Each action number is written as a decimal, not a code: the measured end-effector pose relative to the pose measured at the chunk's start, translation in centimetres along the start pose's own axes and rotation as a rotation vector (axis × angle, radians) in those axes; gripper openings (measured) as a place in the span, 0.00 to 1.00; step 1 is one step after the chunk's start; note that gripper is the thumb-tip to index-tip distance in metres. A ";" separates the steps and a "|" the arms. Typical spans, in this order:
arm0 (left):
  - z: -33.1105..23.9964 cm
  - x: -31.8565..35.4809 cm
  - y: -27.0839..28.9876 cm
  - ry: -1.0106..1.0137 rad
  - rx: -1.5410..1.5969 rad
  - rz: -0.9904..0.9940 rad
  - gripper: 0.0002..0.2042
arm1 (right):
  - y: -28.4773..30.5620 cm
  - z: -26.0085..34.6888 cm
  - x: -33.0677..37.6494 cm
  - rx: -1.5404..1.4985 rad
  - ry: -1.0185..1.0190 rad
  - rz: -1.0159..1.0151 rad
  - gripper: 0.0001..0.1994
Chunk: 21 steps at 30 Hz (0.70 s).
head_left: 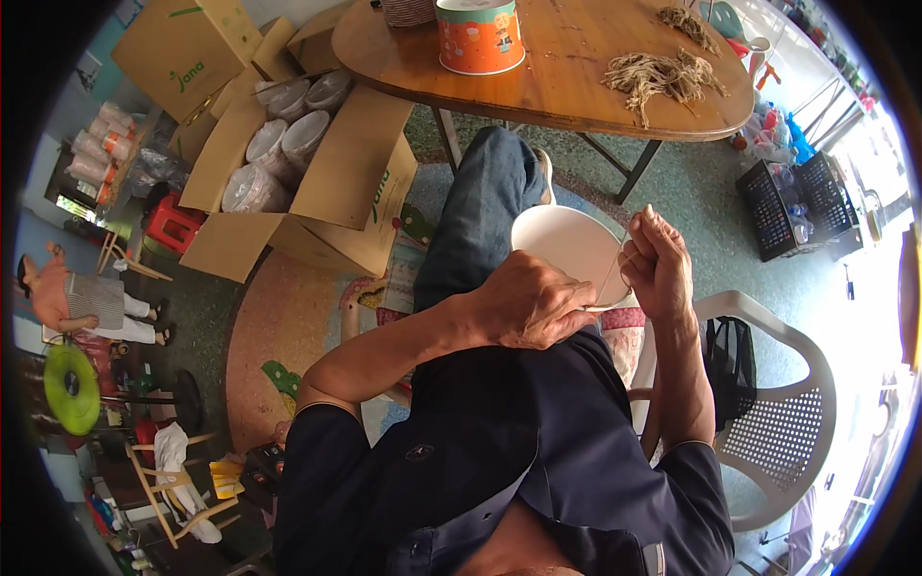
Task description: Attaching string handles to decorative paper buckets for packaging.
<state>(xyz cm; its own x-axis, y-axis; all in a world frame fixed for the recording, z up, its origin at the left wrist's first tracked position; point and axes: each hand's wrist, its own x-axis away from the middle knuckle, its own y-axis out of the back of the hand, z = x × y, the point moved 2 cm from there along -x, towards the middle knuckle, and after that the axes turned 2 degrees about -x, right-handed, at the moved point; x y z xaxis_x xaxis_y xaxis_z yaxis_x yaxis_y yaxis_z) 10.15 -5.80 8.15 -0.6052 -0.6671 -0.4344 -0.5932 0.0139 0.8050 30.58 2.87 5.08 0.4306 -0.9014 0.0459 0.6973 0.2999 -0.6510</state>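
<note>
A paper bucket [567, 238] with a white inside rests on my lap, its mouth tilted toward me. My left hand [536, 300] is closed on the near rim, with the fingertips pressed together there. Beyond the rim on the right, my right hand [659, 261] is raised in a pinch. A thin cord [612, 270] runs from these fingers down toward the rim by my left fingertips. How the cord meets the bucket is hidden by my left hand.
Ahead stands a wooden table [567, 96] bearing an orange printed bucket [480, 38] and bundles of tan cord [663, 79]. At left, an open carton [327, 178] holds several wrapped stacks of buckets. A plastic chair [773, 451] and black crate [792, 206] are at right; another person [72, 298] stands far left.
</note>
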 end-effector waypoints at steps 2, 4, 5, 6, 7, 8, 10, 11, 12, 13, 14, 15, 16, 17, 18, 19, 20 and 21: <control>0.0 0.1 0.0 -0.009 -0.009 -0.014 0.10 | -0.3 -0.1 0.2 -0.004 -0.006 0.010 0.13; -0.2 0.1 0.1 -0.018 -0.017 -0.027 0.10 | -0.2 -0.1 0.1 -0.005 -0.012 0.021 0.13; -0.2 0.0 0.1 -0.024 -0.023 -0.039 0.10 | -0.1 -0.1 -0.1 -0.015 -0.011 0.039 0.14; -0.2 0.0 0.1 -0.025 -0.023 -0.038 0.10 | 0.0 -0.1 -0.1 -0.026 -0.010 0.056 0.14; -0.2 0.1 0.0 -0.034 -0.025 -0.044 0.10 | -0.1 -0.1 0.0 -0.026 -0.009 0.055 0.14; -0.2 0.1 -0.1 -0.043 -0.027 -0.048 0.10 | -0.2 -0.1 0.2 -0.016 -0.013 0.039 0.14; 0.3 0.1 -0.1 -0.063 -0.016 -0.070 0.10 | -0.5 0.3 0.4 -0.008 -0.013 0.020 0.14; 0.6 0.1 0.0 -0.081 -0.006 -0.092 0.10 | -0.7 0.6 0.4 0.000 0.000 -0.001 0.14; 1.0 -0.1 0.6 -0.097 -0.008 -0.126 0.09 | -0.7 0.9 0.5 0.005 0.015 -0.025 0.14; 1.2 -0.4 1.8 -0.113 -0.004 -0.157 0.07 | -0.4 1.1 0.4 0.031 0.059 -0.025 0.14; 1.5 -0.3 3.2 -0.047 -0.010 -0.067 0.07 | -0.5 1.5 0.3 0.060 0.101 -0.001 0.14; 2.0 -0.1 4.4 -0.055 -0.013 -0.069 0.07 | -0.9 2.0 0.4 0.091 0.137 0.027 0.14; 2.6 -0.2 5.3 -0.069 -0.013 -0.073 0.07 | -1.2 2.8 0.5 0.105 0.146 0.095 0.15; 2.9 0.2 6.2 -0.017 0.003 -0.033 0.06 | -1.4 3.2 0.8 0.104 0.150 0.080 0.15; 3.4 0.4 6.9 -0.033 0.026 -0.046 0.05 | -1.8 3.6 1.1 0.139 0.154 0.112 0.15; 3.8 0.6 7.6 -0.046 0.049 -0.058 0.05 | -2.0 3.9 1.3 0.173 0.155 0.143 0.15; 4.1 0.9 8.3 -0.029 0.097 -0.011 0.04 | -1.9 4.2 1.4 0.224 0.192 0.156 0.15; 4.4 1.3 9.0 -0.015 0.174 0.007 0.03 | -1.6 4.6 1.5 0.240 0.204 0.138 0.15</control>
<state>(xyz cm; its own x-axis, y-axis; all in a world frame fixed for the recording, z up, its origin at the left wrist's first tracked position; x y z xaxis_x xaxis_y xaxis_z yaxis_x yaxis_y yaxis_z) 1.70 -3.27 13.00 -0.6167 -0.6553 -0.4363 -0.6714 0.1484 0.7261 32.76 2.42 9.68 0.4240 -0.8837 -0.1985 0.7657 0.4668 -0.4425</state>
